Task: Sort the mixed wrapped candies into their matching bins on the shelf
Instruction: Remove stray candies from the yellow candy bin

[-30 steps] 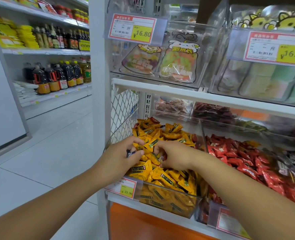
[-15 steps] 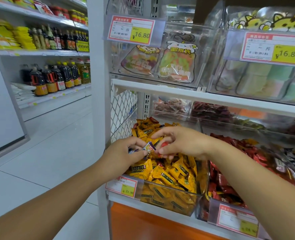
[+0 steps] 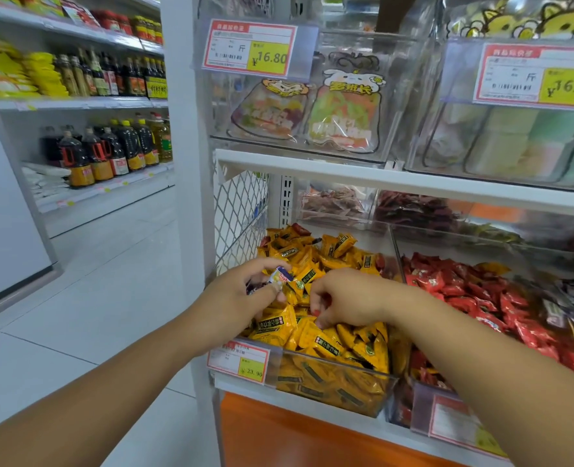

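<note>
Sorting at the sweets shelf: my left hand (image 3: pixel 231 298) pinches a pale wrapped candy (image 3: pixel 280 276), white with blue and yellow, between thumb and fingers. Darker wrappers (image 3: pixel 254 287) are bunched in the same grip. The candy sits at 1 o'clock of that hand, over the near-left part of the clear bin (image 3: pixel 329 392) of yellow-wrapped candies (image 3: pixel 312 261).

My right hand (image 3: pixel 349 298), at 3 o'clock of the left and apart from it, curls its fingers (image 3: pixel 326 315) down onto the yellow pile. A spot of red shows at one fingertip, and I cannot tell whether anything is caught there. Red-wrapped candies (image 3: pixel 464 288) fill the next bin, at 3 o'clock.

The lower price tag (image 3: pixel 240 362), at 7 o'clock of the yellow bin, reads ¥23.90. At 12 o'clock, on the shelf above, the upper left tag (image 3: pixel 248 48) and the upper right tag (image 3: pixel 536 77) each read ¥16.80 beside the character 斤. A fourth tag (image 3: pixel 460 423), at 5 o'clock, is too blurred to read, as are the labels on the dark bottles (image 3: pixel 110 150) at 10 o'clock.

Half a second ago my right fingers were raised and met the left hand at the candy. Now they have dropped to the pile, while the left keeps the same candy.
</note>
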The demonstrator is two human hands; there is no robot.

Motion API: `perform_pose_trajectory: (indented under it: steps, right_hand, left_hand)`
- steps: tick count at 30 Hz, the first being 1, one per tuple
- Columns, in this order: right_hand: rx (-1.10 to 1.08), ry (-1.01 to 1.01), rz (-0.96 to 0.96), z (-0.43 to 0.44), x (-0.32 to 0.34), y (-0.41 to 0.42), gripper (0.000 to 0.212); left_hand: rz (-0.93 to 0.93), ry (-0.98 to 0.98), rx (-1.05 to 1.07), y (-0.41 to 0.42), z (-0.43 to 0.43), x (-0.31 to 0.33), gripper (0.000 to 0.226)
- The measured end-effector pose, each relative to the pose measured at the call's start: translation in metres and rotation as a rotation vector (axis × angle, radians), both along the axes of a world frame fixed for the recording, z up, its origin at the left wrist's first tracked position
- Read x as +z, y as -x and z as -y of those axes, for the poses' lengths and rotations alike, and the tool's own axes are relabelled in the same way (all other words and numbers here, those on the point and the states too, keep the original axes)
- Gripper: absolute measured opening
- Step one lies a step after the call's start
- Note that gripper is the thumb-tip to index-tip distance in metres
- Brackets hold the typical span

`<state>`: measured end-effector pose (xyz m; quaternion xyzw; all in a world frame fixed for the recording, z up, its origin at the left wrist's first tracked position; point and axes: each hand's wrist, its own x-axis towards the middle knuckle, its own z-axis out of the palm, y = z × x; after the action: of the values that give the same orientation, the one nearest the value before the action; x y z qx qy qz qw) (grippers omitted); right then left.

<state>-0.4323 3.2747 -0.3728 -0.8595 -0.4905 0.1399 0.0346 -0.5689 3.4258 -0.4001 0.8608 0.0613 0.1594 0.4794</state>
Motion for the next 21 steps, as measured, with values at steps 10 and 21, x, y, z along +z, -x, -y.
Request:
perform_pose_trajectory:
  steps: [10, 21]
  right_hand:
    - [-0.343, -0.221, 0.160, 0.090, 0.078, -0.045, 0.023]
    - [-0.016, 0.393, 0.088, 0.033, 0.061, -0.017, 0.055]
  left_hand:
    - [0.025, -0.033, 0.043, -0.002, 0.001, -0.002, 0.019]
    - [-0.002, -0.121, 0.088, -0.008, 0.002, -0.007, 0.030]
